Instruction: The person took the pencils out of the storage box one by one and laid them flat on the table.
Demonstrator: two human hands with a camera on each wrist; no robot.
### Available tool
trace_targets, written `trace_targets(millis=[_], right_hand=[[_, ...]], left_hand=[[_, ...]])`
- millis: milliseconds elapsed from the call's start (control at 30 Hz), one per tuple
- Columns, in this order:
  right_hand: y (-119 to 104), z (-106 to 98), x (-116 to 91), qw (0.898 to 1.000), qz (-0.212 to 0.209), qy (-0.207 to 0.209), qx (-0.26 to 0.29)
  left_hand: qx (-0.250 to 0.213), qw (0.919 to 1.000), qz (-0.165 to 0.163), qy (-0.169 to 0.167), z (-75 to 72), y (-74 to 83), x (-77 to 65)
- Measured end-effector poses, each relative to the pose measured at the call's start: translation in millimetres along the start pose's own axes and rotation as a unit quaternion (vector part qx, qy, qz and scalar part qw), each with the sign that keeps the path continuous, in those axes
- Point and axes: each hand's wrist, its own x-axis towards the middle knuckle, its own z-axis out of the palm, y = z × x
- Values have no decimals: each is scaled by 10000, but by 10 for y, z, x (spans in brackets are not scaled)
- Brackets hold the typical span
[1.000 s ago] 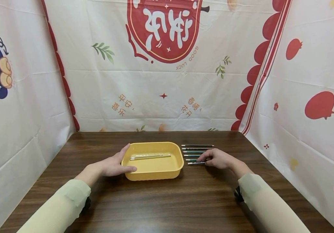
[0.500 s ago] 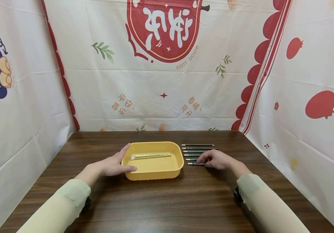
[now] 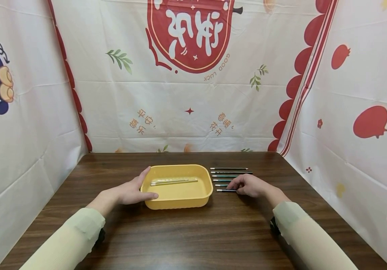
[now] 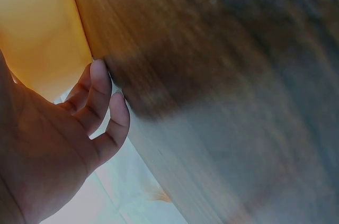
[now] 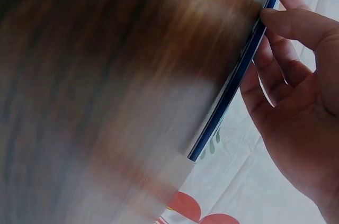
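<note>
My left hand (image 3: pixel 130 192) holds the left end of a yellow plastic basin (image 3: pixel 180 203), thumb over the rim; the left wrist view shows curled fingers by its outer wall (image 4: pixel 39 28). Two gold pencils (image 3: pixel 174 182) lie side by side inside the basin. To its right, my right hand (image 3: pixel 252 185) pinches a dark blue pencil (image 5: pixel 228 91) between thumb and fingers. That pencil lies low at the table, its white eraser end pointing left toward the basin. Its other end is hidden by the hand in the head view.
Beyond the right hand, several pencils lie parallel in a row: teal ones (image 3: pixel 225 176) and a black one (image 3: pixel 230 168) farthest back. The brown wooden table (image 3: pixel 186 240) is enclosed by printed white cloth (image 3: pixel 186 93) at the back and both sides.
The right hand and the blue pencil have shifted very slightly to the left and nearer to me. The left hand and the basin stay where they were.
</note>
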Motion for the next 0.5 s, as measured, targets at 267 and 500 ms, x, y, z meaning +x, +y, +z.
trace_targets(millis=[267,500], right_hand=[[-21,5,-3,9999,73,18,-105],[-9,18,5,9999,133,44,-100]], left_hand=[[-18,10000,-23,-22,-7,8,-7],[-8,10000,-15,-9,-9,10,-8]])
